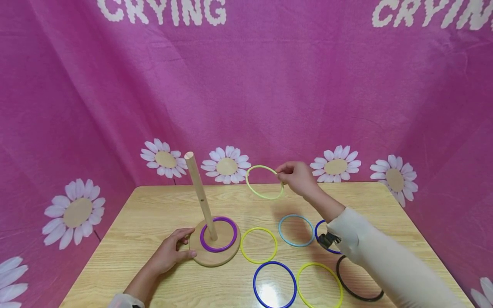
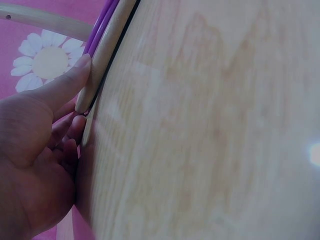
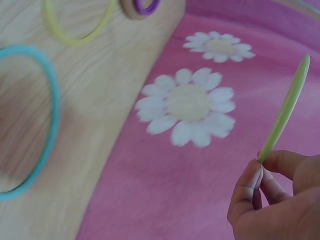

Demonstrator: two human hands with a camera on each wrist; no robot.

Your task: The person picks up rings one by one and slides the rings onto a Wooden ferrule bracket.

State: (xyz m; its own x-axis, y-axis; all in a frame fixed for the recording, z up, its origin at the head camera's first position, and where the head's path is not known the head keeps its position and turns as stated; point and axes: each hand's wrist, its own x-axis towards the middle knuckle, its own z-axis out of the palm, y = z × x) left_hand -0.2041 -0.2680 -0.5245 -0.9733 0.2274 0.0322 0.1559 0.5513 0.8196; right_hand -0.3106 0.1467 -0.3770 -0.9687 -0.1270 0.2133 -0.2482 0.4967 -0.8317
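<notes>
Up above the back of the table, my right hand (image 1: 298, 177) pinches a yellow-green ring (image 3: 287, 107) between thumb and fingertips. The ring hangs to the left of that hand, tilted. My left hand (image 1: 169, 252) grips the left edge of a round wooden base (image 1: 215, 259), its thumb on the top edge and its fingers at the side, as the left wrist view shows. A wooden peg (image 1: 200, 192) rises from this base. Round the foot of the peg, a purple ring (image 1: 217, 250) lies flat on the base.
Right of the base, on the wooden table (image 1: 154, 214), lie a yellow ring (image 1: 258, 262), a light blue ring (image 1: 295, 245), a blue ring (image 1: 273, 262), another yellow ring (image 1: 316, 264) and a black ring (image 1: 339, 273). The right sleeve partly covers a second blue ring (image 1: 316, 231). Behind hangs a pink curtain (image 1: 246, 85).
</notes>
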